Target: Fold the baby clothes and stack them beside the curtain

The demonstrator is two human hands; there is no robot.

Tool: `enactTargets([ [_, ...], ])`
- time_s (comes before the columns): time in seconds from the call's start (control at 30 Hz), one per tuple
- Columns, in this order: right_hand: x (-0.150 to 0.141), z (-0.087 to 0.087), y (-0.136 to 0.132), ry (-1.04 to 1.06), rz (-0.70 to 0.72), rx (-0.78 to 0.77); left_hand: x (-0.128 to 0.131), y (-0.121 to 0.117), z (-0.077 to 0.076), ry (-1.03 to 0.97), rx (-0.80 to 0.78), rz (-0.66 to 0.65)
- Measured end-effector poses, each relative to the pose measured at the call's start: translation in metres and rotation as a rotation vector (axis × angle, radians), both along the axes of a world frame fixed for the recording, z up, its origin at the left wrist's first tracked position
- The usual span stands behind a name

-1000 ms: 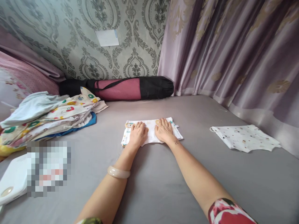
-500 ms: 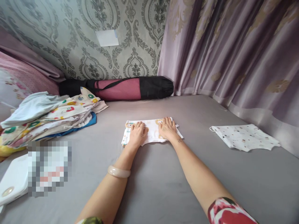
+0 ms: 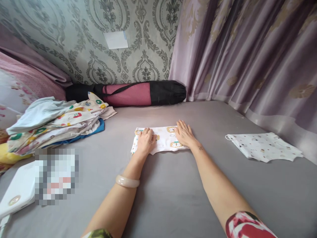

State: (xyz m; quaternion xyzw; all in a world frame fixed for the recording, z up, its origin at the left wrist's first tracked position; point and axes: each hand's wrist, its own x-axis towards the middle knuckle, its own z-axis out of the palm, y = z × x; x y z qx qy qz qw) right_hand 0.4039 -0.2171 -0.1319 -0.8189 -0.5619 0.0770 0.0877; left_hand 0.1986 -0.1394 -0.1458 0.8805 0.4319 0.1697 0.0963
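Far left on the grey sheet [image 3: 173,198] there's a white device [image 3: 22,185] with a round button-like spot and a white cable [image 3: 4,222] at its near end. Right next to it is a pixelated patch [image 3: 58,175], so I can't tell what that is. Behind those sits a loose clothes pile [image 3: 61,122]: pale blue on top, fruit-print stuff under it, a bit of bright blue poking out, and something yellow [image 3: 12,157] by its left end. A pink and black roll bag [image 3: 128,94] lies along the patterned wall [image 3: 141,43], with a white paper [image 3: 116,40] up above it.

Around the middle, the left hand [image 3: 146,142] is palm down on the left part of a white printed cloth [image 3: 164,142], fingers slightly bent, grip open and not pinching anything. That arm's got a pale bangle [image 3: 127,181] on. The cloth lies folded on the sheet between and under both hands. The right hand [image 3: 184,135] is on its right end, fingers pretty straight, grip open too.

Well off to the right, near the purple curtain [image 3: 235,49], a folded white garment [image 3: 264,146] with tiny prints lies flat.
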Motion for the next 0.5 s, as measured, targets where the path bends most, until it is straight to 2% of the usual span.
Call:
enactTargets([
  [0.2, 0.001, -0.012, 0.003, -0.034, 0.034, -0.023, -0.002, 0.001, 0.000, 0.054, 0.027, 0.002],
  [0.33, -0.004, -0.007, 0.002, -0.077, 0.029, -0.004, 0.001, -0.003, 0.001, 0.069, 0.045, 0.025],
  [0.5, -0.035, 0.003, 0.002, -0.114, 0.059, 0.106, 0.013, -0.016, -0.001, 0.056, 0.091, 0.037],
])
